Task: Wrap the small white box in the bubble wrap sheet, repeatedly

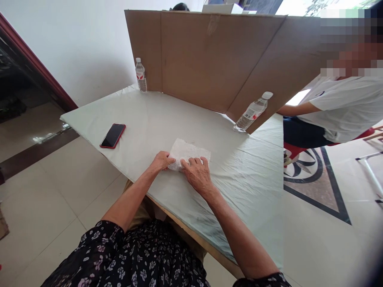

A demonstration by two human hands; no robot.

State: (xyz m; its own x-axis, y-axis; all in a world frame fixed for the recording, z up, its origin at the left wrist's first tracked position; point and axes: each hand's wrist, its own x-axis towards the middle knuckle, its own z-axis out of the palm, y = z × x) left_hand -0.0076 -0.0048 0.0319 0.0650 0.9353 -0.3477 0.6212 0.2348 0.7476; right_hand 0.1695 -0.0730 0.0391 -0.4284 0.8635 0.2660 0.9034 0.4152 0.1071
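Note:
A white paper tissue (189, 150) lies flat on the pale cloth-covered table (146, 119), close to the edge nearest me. At its left edge my left hand (161, 160) is closed, with the thumb and fingers pinching the border. My right hand (198, 173) rests on the lower right part of the tissue, palm down. Its fingers are slightly apart and bent, with the tips pressing on the paper. The lower right edge of the tissue is partly hidden under that hand.
A red-cased phone (113, 136) lies to the left. One water bottle (140, 75) stands at the back left, another water bottle (253, 111) at the right, both against a folded cardboard screen (206, 59). A person in a white shirt (350, 103) sits beyond the right end.

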